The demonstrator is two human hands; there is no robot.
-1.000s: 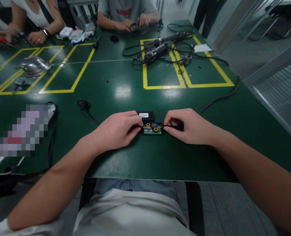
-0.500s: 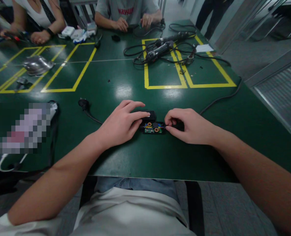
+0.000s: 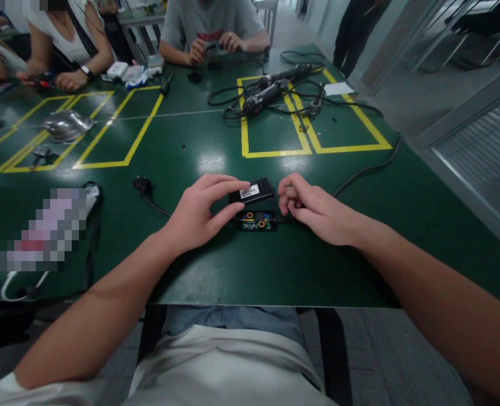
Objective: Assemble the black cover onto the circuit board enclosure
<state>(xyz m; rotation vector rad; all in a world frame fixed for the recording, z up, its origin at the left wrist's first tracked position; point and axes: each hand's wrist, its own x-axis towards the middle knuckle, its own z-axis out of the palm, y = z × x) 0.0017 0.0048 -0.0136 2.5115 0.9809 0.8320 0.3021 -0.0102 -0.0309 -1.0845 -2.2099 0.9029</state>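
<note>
A small black electronics case point(image 3: 256, 228) lies on the green table with its circuit board showing, including copper-coloured coils and blue and yellow wires. My left hand point(image 3: 203, 210) holds the black cover point(image 3: 263, 189), which bears a white label. The index finger lies over the label, with the thumb by the near edge. The cover is tilted, just beyond the case. To its right, my right hand point(image 3: 317, 210) has loosely curled fingers, and I see nothing between them. A black cable leaves the case's right end, partly hidden beneath this hand.
A black plug point(image 3: 142, 184) lies to the left on its cord. Farther left is a blurred-out object point(image 3: 49, 228) with a white loop. Black electric screwdrivers point(image 3: 266, 96) and tangled cables lie within yellow tape at the back. A metal part point(image 3: 66, 125) sits back left. People work across the table.
My left hand has tilted the cover up and its label now shows. My right fingers have come off the cable at the case's right end. The view has shifted slightly.
</note>
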